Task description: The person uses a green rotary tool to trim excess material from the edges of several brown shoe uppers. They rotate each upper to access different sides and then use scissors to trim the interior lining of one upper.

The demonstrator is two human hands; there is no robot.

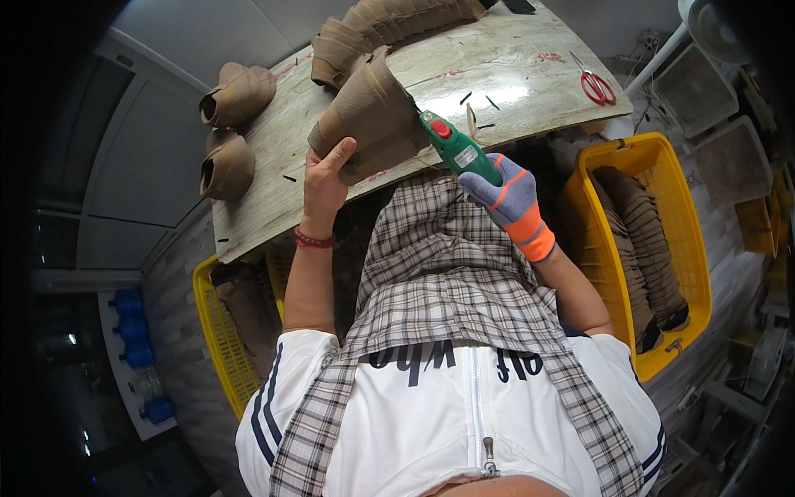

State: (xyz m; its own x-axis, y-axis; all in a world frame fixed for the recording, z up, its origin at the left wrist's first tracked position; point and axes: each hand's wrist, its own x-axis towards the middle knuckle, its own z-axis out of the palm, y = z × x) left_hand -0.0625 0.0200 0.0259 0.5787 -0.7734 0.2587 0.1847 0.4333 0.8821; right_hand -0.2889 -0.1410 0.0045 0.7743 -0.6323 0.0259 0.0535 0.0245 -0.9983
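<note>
My bare left hand [325, 184] grips the lower left edge of a brown leather-like piece [368, 116], thumb on its outer face. The piece is curved like a boot upper and tilts above the table's near edge. In my right hand [512, 203], gloved in grey and orange, is a green handheld power tool [460, 147] with a red button. The tool's front end is at the right edge of the brown piece; whether it touches cannot be made out. My fingers wrap round its rear end.
A wood-patterned table [273, 178] carries nested brown pieces [397, 33], two more at left [236, 95], red-handled scissors [598, 87] and dark scraps [493, 103]. Yellow baskets with brown pieces stand at right [700, 248] and left [217, 331]. Blue water bottles [132, 327] are far left.
</note>
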